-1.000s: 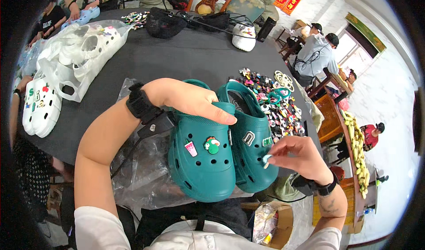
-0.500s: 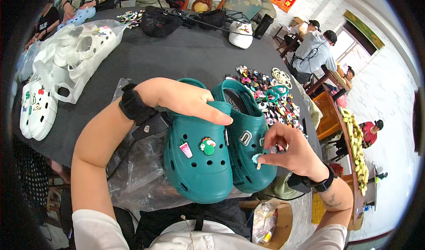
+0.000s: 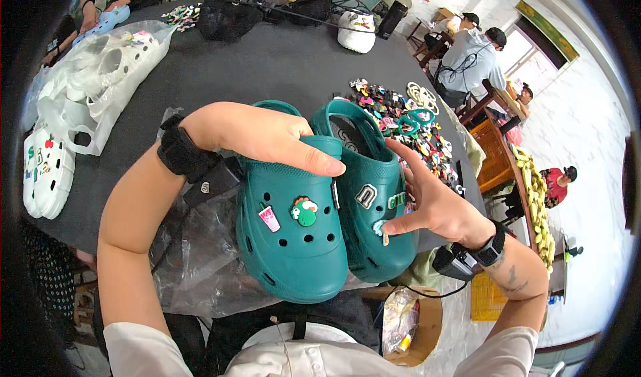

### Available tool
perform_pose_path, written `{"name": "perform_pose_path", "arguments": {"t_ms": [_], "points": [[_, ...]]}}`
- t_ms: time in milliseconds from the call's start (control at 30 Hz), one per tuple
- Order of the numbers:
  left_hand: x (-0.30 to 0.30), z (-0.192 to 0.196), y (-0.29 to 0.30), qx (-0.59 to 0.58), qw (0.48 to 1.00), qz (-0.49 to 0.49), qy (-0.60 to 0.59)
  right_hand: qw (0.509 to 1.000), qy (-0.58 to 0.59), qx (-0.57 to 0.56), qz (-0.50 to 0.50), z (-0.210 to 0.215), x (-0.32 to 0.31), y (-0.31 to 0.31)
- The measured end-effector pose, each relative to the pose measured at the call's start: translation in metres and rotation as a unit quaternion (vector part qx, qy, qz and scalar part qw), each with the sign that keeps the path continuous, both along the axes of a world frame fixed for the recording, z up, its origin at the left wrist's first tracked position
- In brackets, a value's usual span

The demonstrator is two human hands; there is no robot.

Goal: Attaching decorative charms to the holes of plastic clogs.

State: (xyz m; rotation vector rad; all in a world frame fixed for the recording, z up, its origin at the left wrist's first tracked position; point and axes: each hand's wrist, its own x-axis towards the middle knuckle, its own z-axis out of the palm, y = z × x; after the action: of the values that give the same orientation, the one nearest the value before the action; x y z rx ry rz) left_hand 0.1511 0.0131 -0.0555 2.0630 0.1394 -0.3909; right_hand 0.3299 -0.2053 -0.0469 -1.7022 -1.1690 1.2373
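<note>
A pair of teal clogs is held upright side by side, toes toward me. My left hand (image 3: 280,143) grips the left clog (image 3: 294,257), its thumb over the upper rim and its fingers hidden behind. That clog carries a pink cup charm (image 3: 269,218) and a green dinosaur charm (image 3: 304,211). On the right clog (image 3: 370,260) are a black-and-white letter charm (image 3: 364,195), a green lettering charm (image 3: 396,201) and a small light-blue charm (image 3: 379,228). My right hand (image 3: 427,207) has its thumb against the light-blue charm, while its fingers reach round the clog's outer side.
A heap of colourful shoe charms (image 3: 387,113) lies beyond the right clog. White clogs (image 3: 48,173) and a plastic bag of clogs (image 3: 120,76) are at the left. Clear plastic (image 3: 207,280) lies under the pair; an open carton (image 3: 427,330) stands below. Other people sit farther off.
The right thumb and forefinger have gone from pinching the light-blue charm to spreading apart, thumb on the charm and forefinger up the clog's side. The green lettering charm shows more now.
</note>
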Motion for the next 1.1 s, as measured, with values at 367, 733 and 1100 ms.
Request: {"name": "perform_pose_path", "arguments": {"t_ms": [367,733,1100], "points": [[0.0,0.001,-0.001,-0.007,1.0,0.021,0.012,0.998,-0.049,0.025,0.012,-0.005,-0.005,0.003],[0.0,0.005,0.0,-0.013,1.0,0.003,0.009,0.997,0.062,0.035,0.042,-0.011,0.02,-0.006],[0.001,0.004,0.005,-0.012,0.999,-0.011,0.039,0.908,0.093,0.356,-0.201,0.007,0.169,0.027]]}}
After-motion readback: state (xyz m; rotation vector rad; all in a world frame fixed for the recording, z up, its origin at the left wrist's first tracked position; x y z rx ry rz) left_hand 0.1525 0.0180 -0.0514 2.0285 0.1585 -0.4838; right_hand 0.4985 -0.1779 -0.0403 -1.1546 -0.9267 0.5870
